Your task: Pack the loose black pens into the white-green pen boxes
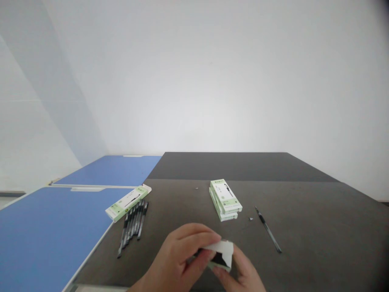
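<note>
Near the table's front edge, a small white and pale green pen box (226,252) points its opened end toward the far left, its dark inside showing. My left hand (182,253) pinches the box's end flap between thumb and fingers. From the right, my right hand (241,269) grips the body of the same box. Beyond them lies a stack of green and white pen boxes (226,196). To the right, one black gel pen (268,229) lies alone. Several similar pens (132,223) lie bunched at the left, beside another pen box (127,202) with its flap open.
The dark table (319,227) meets a blue desk surface (60,235) on the left. Small scraps (251,219) lie near the stack. A pale wall (212,81) stands behind the table.
</note>
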Available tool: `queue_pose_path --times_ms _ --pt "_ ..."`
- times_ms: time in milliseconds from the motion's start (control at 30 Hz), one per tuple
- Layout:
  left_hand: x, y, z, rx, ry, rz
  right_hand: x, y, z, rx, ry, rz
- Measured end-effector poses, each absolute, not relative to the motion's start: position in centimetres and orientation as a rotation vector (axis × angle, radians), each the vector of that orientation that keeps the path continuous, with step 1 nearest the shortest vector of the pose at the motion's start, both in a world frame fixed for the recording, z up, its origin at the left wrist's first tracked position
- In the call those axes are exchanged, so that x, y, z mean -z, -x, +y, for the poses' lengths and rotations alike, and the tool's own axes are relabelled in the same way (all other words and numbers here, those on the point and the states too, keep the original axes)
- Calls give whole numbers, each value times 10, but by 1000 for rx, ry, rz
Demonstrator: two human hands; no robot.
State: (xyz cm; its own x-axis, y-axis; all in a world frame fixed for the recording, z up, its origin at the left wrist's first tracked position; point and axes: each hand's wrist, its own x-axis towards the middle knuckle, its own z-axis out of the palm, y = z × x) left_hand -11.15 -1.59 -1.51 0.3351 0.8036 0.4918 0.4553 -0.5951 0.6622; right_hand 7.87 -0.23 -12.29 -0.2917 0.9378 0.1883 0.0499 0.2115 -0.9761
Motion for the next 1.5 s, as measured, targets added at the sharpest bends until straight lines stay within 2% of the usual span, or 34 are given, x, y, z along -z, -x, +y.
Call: queue_pose_path --times_ms 133,367,500,633,833,1200,1500 --pt "3 107 -13 -1214 -2036 1137 121 -74 3 -1096 975 -1597" --pt "23 122 -13 -1305 -1616 1082 124 -73 0 -1360 900 -1353" --pt "60 148 -14 -1400 -1502 1528 130 -78 1 -1609 854 -1134" --pt "100 196 -20 -1200 -1737 2052 134 -73 9 -1669 933 -934" --pt "118 272 -28 -1081 -1670 2538 127 -52 29 -1735 1002 -1027" --pt "167 262 -11 -870 -1827 2539 151 -27 82 -1105 1535 -1591" --pt "167 240 -18 -975 -1834 2379 129 -23 65 -523 1723 -1997"
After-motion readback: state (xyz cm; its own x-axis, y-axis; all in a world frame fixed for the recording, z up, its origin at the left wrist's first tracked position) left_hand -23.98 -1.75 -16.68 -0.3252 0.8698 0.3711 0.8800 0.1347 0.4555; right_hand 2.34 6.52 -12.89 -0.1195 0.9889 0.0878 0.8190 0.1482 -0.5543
